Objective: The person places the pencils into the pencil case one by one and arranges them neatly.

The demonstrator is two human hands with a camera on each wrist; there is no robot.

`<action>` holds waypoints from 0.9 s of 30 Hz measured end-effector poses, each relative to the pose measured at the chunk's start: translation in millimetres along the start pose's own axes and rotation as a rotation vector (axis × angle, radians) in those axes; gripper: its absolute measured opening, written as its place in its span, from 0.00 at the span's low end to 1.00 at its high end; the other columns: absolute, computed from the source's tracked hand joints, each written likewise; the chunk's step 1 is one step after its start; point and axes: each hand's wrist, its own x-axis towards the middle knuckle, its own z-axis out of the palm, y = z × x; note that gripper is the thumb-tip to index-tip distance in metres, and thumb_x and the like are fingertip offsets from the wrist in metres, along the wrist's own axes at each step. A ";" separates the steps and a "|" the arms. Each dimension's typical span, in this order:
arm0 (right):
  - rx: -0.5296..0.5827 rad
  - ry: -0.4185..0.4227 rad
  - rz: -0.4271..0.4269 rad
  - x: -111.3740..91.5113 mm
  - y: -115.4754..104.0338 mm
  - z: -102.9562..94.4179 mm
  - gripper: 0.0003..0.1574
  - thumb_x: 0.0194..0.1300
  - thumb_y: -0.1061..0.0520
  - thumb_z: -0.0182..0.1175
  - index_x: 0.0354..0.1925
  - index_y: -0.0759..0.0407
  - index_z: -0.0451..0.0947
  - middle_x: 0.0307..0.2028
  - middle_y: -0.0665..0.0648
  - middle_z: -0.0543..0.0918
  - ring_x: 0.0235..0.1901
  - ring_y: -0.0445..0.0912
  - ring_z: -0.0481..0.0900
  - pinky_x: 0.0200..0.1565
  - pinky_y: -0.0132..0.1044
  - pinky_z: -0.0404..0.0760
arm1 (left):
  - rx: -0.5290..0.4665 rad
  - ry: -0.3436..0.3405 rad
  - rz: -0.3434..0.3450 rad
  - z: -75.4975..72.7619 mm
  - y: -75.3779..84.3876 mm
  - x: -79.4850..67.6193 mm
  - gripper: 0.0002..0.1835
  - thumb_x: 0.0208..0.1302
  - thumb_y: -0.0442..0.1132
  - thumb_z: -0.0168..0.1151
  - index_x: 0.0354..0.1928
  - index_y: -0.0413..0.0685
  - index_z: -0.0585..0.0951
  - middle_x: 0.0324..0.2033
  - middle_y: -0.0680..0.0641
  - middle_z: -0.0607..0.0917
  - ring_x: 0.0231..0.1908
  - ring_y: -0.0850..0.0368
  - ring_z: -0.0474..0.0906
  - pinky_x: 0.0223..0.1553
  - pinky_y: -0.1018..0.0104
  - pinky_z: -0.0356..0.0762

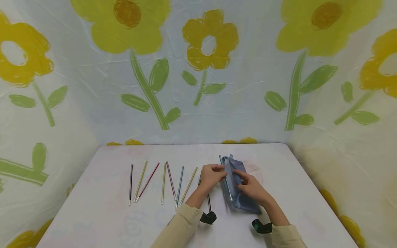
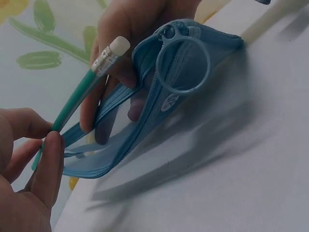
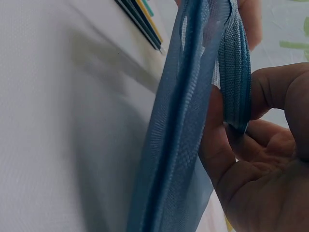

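Observation:
Between thumb and fingers, my left hand (image 1: pixel 212 177) pinches a teal pencil (image 2: pixel 77 100). Its white eraser (image 2: pixel 119 46) points up and away from that hand in the left wrist view. A blue mesh zipper pouch (image 1: pixel 245 203) is in my right hand (image 1: pixel 252 187), whose thumb and fingers grip the zipper edge (image 3: pixel 236 72). The pouch's mouth is parted, with right-hand fingers showing through the mesh. A round pull ring hangs from the zipper (image 2: pixel 170 33). The pencil lies alongside the mouth, outside the pouch as far as I can see.
Left of the pouch lie several pencils, among them a black pencil (image 1: pixel 131 185), a pink pencil (image 1: pixel 149 181) and a blue pencil (image 1: pixel 179 187). Another dark pencil (image 1: pixel 209 203) is partly under my left wrist. Flower-printed cloth (image 1: pixel 229 113) walls the white table (image 1: pixel 105 227).

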 end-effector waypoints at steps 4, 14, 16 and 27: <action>-0.012 0.004 0.002 -1.1 -2.3 1.1 0.38 0.63 0.68 0.55 0.71 0.58 0.63 0.71 0.66 0.59 0.65 0.66 0.61 0.54 0.50 0.71 | 0.028 0.032 0.009 1.8 -0.4 2.2 0.12 0.48 0.28 0.71 0.38 0.38 0.88 0.26 0.51 0.84 0.20 0.60 0.82 0.24 0.68 0.82; 0.027 -0.007 -0.034 -1.5 -11.8 3.3 0.39 0.60 0.70 0.56 0.70 0.62 0.63 0.63 0.66 0.67 0.45 0.54 0.74 0.39 0.38 0.74 | 0.001 -0.001 -0.010 5.6 -5.5 -0.9 0.11 0.48 0.27 0.70 0.37 0.38 0.87 0.27 0.50 0.83 0.23 0.60 0.82 0.27 0.68 0.83; 0.031 0.002 -0.021 0.0 -11.7 4.1 0.40 0.59 0.71 0.55 0.70 0.62 0.63 0.61 0.65 0.69 0.41 0.52 0.74 0.36 0.38 0.75 | 0.014 -0.021 0.002 5.7 -7.2 -1.9 0.10 0.49 0.27 0.70 0.37 0.38 0.87 0.26 0.50 0.83 0.22 0.60 0.82 0.27 0.68 0.82; 0.027 -0.017 -0.010 5.9 -14.4 6.3 0.39 0.60 0.70 0.54 0.70 0.62 0.62 0.64 0.66 0.68 0.42 0.52 0.76 0.36 0.40 0.79 | 0.088 -0.057 0.040 2.2 -11.9 1.1 0.12 0.51 0.29 0.72 0.40 0.39 0.87 0.26 0.51 0.84 0.22 0.60 0.82 0.25 0.68 0.82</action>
